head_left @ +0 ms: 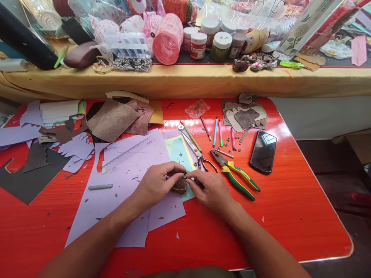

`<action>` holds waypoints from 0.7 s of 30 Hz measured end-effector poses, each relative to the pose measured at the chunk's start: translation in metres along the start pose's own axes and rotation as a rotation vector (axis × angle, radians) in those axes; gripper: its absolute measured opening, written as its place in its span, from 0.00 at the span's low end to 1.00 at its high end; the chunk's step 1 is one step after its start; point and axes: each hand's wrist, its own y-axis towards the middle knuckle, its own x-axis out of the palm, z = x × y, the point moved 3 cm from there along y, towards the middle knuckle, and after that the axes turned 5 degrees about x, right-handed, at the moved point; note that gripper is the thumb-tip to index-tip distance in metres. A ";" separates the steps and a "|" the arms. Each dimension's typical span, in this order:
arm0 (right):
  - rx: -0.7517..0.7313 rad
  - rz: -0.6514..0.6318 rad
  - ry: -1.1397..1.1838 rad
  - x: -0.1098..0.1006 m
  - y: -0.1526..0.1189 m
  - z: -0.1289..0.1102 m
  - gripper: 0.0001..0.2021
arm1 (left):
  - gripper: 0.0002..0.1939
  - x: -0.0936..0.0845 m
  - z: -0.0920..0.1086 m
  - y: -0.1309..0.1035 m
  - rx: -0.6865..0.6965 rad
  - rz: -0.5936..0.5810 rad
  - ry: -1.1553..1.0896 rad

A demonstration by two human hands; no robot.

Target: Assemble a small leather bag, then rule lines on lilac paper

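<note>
**Placement relative to the green-and-yellow-handled steel pliers [231,178]**

Pliers: on glossy red wooden table [290,216].
Right of pliers: black rectangular glass-faced phone [263,152].
Just left: steel-bladed scissors [193,146].
Left, past the scissors' handles: small brown leather piece [179,186], between left hand [155,181] and right hand [211,189].
Farther left: flat lilac paper sheets [121,204]; on them, clear straight plastic ruler [127,154] and slim grey cutter [100,187].
Far left, behind: flat brown leather sheet [113,119].
Directly behind: slim blue pen [215,131].
Behind, right: stacked grey-brown leather cutouts [246,117].
Farthest behind, beyond table: yellow cloth-draped shelf [185,81], bearing round pink jar [168,38].
</note>
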 end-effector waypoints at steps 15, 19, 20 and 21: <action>0.152 0.010 0.120 -0.003 0.000 0.001 0.06 | 0.11 0.007 0.003 -0.006 -0.014 -0.053 -0.108; 0.208 0.008 0.178 -0.003 0.000 0.003 0.06 | 0.11 0.006 0.003 -0.005 -0.005 -0.040 -0.073; 0.215 0.002 0.181 -0.002 0.000 0.003 0.06 | 0.11 0.006 0.003 -0.005 -0.008 -0.037 -0.074; 0.220 -0.005 0.181 -0.002 0.000 0.004 0.06 | 0.11 0.007 0.002 -0.004 -0.012 -0.035 -0.080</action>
